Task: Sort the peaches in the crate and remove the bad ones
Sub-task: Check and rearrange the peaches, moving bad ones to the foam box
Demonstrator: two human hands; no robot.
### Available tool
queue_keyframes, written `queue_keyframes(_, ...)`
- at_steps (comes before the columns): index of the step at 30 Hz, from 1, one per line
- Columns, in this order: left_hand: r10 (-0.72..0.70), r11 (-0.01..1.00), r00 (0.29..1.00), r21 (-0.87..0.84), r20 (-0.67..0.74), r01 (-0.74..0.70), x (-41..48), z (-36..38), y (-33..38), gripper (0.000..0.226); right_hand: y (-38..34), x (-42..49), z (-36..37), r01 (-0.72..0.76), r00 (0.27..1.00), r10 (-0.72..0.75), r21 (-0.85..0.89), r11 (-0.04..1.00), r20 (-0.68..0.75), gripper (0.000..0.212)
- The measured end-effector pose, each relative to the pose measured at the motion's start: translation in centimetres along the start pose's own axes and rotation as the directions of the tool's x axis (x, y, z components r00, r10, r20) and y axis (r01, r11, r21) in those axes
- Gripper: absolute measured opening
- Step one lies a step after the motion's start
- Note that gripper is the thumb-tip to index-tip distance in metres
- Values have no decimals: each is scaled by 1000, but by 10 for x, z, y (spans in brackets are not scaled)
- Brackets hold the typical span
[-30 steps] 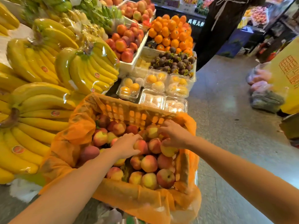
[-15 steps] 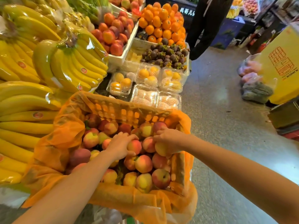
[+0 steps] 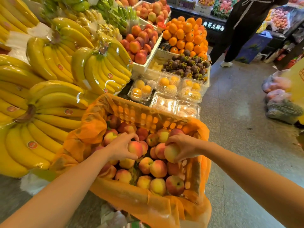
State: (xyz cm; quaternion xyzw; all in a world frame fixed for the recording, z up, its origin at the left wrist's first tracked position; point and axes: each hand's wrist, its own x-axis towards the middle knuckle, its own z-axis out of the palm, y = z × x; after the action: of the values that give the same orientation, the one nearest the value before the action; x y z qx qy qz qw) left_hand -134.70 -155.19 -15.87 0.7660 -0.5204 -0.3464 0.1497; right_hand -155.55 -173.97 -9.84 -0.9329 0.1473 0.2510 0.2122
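Observation:
An orange plastic crate (image 3: 148,117) lined with orange film holds several red and yellow peaches (image 3: 158,168). My left hand (image 3: 120,146) reaches into the middle of the crate and grips a pink peach (image 3: 135,148), its fingers curled over the top. My right hand (image 3: 184,145) is at the crate's right side and grips a pale yellow peach (image 3: 171,153) from above, lifted slightly over the pile.
Wrapped banana bunches (image 3: 102,68) lie left of the crate. Clear clamshell boxes of fruit (image 3: 171,84) sit behind it, with oranges (image 3: 185,35) and mangosteens (image 3: 187,66) further back. A person in dark clothes (image 3: 238,30) stands on the grey floor. Bags (image 3: 279,99) lie at the right.
Both hands have closed round peaches. The left hand has taken up a pink peach, and the right hand has raised its yellow peach slightly off the pile.

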Motion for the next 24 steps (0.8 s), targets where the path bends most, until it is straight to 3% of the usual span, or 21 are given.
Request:
queue_keyframes(6, -14, 999, 999, 40, 42, 13, -26, -9, -11, 59, -14, 14, -9, 30, 997, -35, 67, 997, 64, 64)
queue_keyframes(14, -81, 976, 996, 202, 22, 75, -44, -15, -20, 91, -39, 41, 0, 95, 991, -113, 211, 973, 75, 62)
queue_keyframes(18, -118, 950, 992, 296, 50, 99, -44, -9, -23, 91, -44, 50, 12, 80, 994, -101, 326, 942, 50, 64)
queue_keyframes(24, -122, 883, 990, 464, 73, 74, -38, -4, -26, 79, -48, 61, 18, 68, 997, -74, 491, 869, -8, 50)
